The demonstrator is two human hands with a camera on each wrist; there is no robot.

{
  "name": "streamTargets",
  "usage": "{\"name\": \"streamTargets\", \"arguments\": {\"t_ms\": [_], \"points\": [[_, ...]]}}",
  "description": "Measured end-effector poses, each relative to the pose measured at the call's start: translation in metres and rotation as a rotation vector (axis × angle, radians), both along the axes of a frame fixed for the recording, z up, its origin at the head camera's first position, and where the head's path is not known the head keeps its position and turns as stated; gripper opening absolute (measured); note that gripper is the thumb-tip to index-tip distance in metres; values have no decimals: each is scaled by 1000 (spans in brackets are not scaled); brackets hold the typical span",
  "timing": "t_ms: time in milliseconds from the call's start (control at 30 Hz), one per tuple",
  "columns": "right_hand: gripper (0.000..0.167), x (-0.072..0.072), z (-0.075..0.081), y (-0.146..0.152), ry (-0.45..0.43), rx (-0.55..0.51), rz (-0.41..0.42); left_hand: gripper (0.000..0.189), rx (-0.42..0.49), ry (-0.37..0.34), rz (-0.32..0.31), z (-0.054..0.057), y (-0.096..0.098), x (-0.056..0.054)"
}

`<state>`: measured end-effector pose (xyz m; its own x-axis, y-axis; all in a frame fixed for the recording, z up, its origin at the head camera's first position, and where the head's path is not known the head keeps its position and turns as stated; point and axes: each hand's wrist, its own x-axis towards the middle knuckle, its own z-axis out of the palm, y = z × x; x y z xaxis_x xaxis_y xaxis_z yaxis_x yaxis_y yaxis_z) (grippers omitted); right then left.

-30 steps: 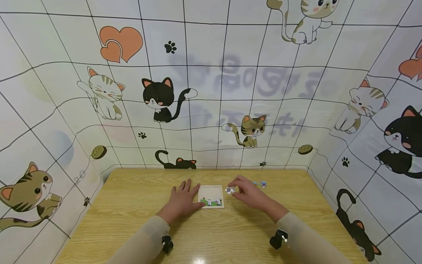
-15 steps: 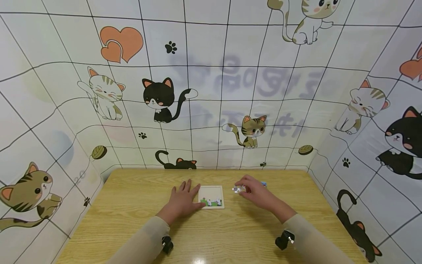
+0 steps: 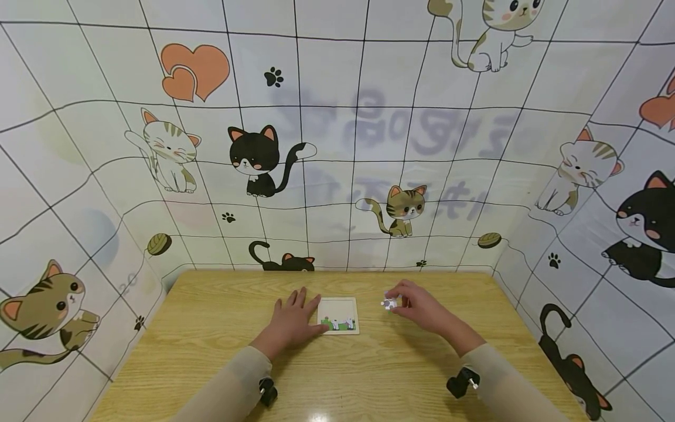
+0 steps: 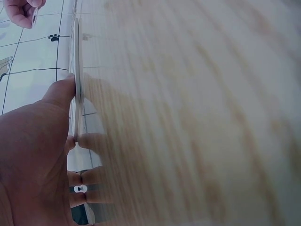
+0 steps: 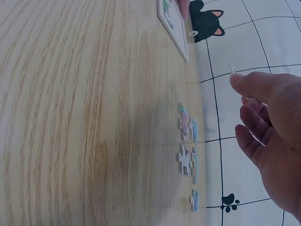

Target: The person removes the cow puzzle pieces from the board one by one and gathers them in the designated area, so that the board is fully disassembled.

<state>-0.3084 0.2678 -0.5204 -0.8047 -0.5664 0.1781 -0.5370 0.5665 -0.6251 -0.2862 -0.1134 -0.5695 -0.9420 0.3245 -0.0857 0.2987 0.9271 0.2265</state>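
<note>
My right hand point(image 3: 419, 306) pinches a white jigsaw puzzle piece point(image 3: 389, 304) with dark patches, to the right of the puzzle tray. The right wrist view shows this hand point(image 5: 277, 125) above the table, the piece's thin edge at the thumb tip. The square, light wooden puzzle tray point(image 3: 337, 299) has a row of green and white pieces point(image 3: 338, 324) along its near side; its upper part is bare. My left hand point(image 3: 292, 321) rests spread on the table, its thumb at the tray's near left corner. In the left wrist view, the thumb point(image 4: 63, 92) touches the tray's edge point(image 4: 78, 61).
Several loose puzzle pieces point(image 5: 183, 160) lie on the table under the right hand; in the head view that hand hides them. The wooden table point(image 3: 337, 375) ends at a cat-print cloth wall point(image 3: 337, 176), which also encloses both sides.
My right hand has moved to the right, away from the tray, with the puzzle piece in its fingers, and now covers the loose pieces. The left hand and tray stay in place.
</note>
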Motion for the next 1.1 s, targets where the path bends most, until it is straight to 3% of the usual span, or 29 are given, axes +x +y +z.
{"name": "streamTargets", "arguments": {"t_ms": [1100], "points": [[26, -1, 3, 55, -29, 54, -71, 92, -12, 8, 3, -1, 1, 0]]}}
